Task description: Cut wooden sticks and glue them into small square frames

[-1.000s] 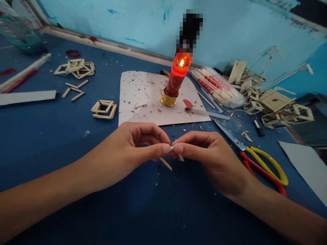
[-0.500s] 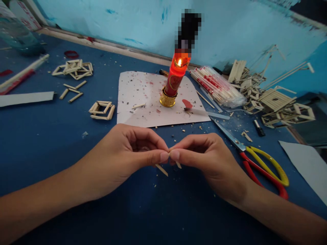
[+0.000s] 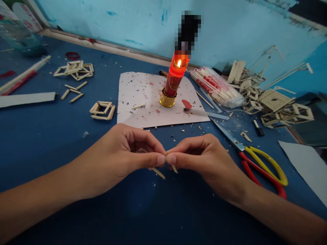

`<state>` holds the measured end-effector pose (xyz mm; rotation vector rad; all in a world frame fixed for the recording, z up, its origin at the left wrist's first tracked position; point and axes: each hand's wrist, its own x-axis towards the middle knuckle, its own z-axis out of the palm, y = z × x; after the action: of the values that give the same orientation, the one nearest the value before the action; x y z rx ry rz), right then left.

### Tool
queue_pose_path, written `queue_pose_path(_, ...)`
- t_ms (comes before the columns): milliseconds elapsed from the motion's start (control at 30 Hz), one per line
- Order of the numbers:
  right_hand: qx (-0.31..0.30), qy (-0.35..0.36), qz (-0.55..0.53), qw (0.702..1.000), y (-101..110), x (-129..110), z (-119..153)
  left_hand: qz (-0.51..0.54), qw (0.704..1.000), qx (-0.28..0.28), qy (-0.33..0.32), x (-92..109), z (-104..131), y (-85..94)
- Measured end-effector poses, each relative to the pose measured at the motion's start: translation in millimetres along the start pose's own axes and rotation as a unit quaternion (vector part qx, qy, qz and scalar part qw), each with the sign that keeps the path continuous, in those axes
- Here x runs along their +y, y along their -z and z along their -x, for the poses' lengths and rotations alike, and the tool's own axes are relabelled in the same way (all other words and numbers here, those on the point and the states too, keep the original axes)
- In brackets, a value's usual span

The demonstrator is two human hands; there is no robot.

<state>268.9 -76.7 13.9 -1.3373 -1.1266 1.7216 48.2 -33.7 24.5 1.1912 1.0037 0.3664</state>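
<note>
My left hand (image 3: 133, 153) and my right hand (image 3: 196, 153) meet fingertip to fingertip above the blue table, both pinched closed. From under the left fingers sticks a short piece of wooden stick (image 3: 158, 173), its end cut at a slant. Another short stick end (image 3: 174, 168) pokes out below the right fingertips. Whether the two pieces are joined is hidden by my fingers. Beyond the hands a lit red candle (image 3: 175, 80) stands in a gold holder (image 3: 167, 99) on a white sheet (image 3: 138, 115) strewn with bits.
Scissors (image 3: 240, 146) with red and yellow handles lie right of my right hand. Behind them are a bag of sticks (image 3: 217, 86) and a stick model (image 3: 276, 98). Small stick frames (image 3: 102, 110) lie at left. A knife blade (image 3: 206, 113) rests across the sheet's edge.
Both hands have shifted slightly to the left, still pinched together with the stick pieces. The things on the table have stayed in place.
</note>
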Motion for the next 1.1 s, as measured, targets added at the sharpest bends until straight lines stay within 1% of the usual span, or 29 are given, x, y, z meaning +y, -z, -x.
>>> queue_pose_path(167,-0.033,-0.014,0.0,0.999,3,2,-5,-0.01,1.0,-0.006,0.004,-3,-2,0.6)
queue_pose_path(300,-0.064,-0.026,-0.015,0.998,9,3,-9,-0.011,1.0,-0.014,-0.015,-3,-4,3.1)
queue_pose_path(467,-0.11,-0.012,-0.053,0.992,17,1,-10,0.02,0.999,-0.043,-0.013,2,-2,4.1)
queue_pose_path(533,-0.119,-0.005,-0.06,0.991,18,1,-10,0.049,0.998,-0.037,-0.016,4,0,1.2)
queue_pose_path(667,-0.114,0.022,-0.064,0.991,16,1,-9,0.078,0.997,0.018,-0.011,10,5,-7.5)
queue_pose_path(800,-0.098,0.041,-0.065,0.992,13,-1,-8,0.042,0.998,0.051,-0.003,14,9,-10.4)
queue_pose_path(900,-0.089,0.048,-0.058,0.993,12,-2,-7,0.012,0.998,0.058,-0.008,13,9,-8.1)
queue_pose_path(1000,-0.078,0.056,-0.044,0.994,12,-2,-8,0.001,0.999,0.054,-0.006,8,7,-5.3)
queue_pose_path(1100,-0.07,0.063,-0.029,0.995,12,-2,-9,-0.005,0.999,0.036,-0.013,5,5,-3.6)
